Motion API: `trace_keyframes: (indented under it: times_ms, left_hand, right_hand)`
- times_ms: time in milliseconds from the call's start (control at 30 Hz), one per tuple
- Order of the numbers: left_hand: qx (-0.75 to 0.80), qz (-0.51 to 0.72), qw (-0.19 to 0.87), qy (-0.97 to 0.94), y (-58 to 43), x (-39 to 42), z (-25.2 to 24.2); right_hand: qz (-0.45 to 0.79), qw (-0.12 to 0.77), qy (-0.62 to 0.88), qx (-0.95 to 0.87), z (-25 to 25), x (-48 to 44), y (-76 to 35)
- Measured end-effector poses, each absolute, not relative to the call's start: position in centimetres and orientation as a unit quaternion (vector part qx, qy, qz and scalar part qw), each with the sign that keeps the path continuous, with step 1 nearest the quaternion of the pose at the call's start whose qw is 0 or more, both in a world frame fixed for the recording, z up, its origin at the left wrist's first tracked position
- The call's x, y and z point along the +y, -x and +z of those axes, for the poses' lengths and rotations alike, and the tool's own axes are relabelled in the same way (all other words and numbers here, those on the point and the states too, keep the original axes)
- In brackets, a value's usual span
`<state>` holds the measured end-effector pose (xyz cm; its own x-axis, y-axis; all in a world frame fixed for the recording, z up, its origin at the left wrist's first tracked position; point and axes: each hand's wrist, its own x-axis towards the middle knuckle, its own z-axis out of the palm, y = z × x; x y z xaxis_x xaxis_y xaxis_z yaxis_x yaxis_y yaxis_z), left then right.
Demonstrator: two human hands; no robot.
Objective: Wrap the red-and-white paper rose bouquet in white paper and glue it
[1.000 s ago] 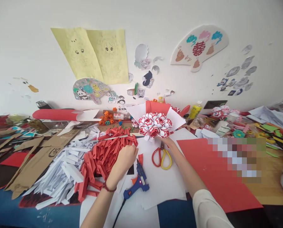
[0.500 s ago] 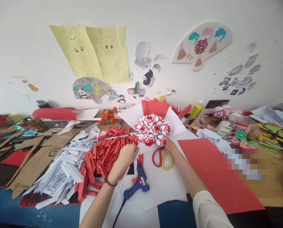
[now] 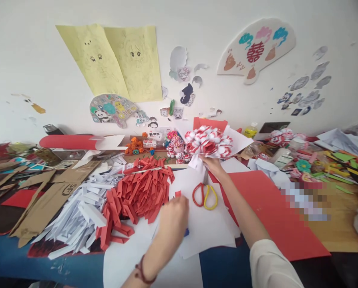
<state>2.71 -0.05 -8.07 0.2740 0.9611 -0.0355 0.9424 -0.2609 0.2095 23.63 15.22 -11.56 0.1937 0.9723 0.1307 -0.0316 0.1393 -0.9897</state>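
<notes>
My right hand (image 3: pixel 212 165) is closed around the base of a bouquet of red-and-white paper flowers (image 3: pixel 209 143), backed by white and red paper and tilted to the right. Low over the white sheets (image 3: pixel 209 236), my left hand (image 3: pixel 173 216) is curled, its fingertips hidden and slightly blurred. Beneath it a small blue part of the glue gun (image 3: pixel 186 232) shows; whether the fingers touch it I cannot see. Scissors with one red and one yellow handle (image 3: pixel 204 197) lie below the bouquet. Folded red paper strips (image 3: pixel 145 186) are heaped left of my left hand.
White folded strips (image 3: pixel 83 220) and cardboard (image 3: pixel 53 200) lie at the left. A large red sheet (image 3: pixel 269 212) is right of the white sheets. Small flowers (image 3: pixel 175 146), a yellow bottle (image 3: pixel 251 131) and paper scraps (image 3: pixel 344 160) line the back and right.
My left hand has moved from the red strips rightward and toward me, over the glue gun, covering most of it. The bouquet has shifted right and tilted, baring small flowers behind it.
</notes>
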Motion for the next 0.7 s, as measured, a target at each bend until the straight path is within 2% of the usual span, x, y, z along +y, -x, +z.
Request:
trace_keyframes:
  times_ms: [133, 233, 567, 700]
  left_hand:
    - [0.568, 0.040, 0.077, -0.818, -9.6, 0.0, -11.9]
    - [0.589, 0.054, 0.093, -0.801, -13.1, 1.3, -13.5]
    - [0.648, 0.135, 0.279, -0.696, -10.8, 4.9, -13.6]
    - [0.660, 0.213, 0.338, -0.636, -10.0, 4.1, -13.7]
  right_hand:
    - [0.458, 0.700, 0.385, -0.389, -8.3, 12.9, -24.0]
    - [0.462, 0.742, 0.341, -0.347, -6.1, 10.1, -24.7]
    - [0.529, 0.763, 0.303, -0.214, -1.2, 6.4, -27.2]
    - [0.534, 0.777, 0.264, -0.206, 0.6, 7.3, -27.3]
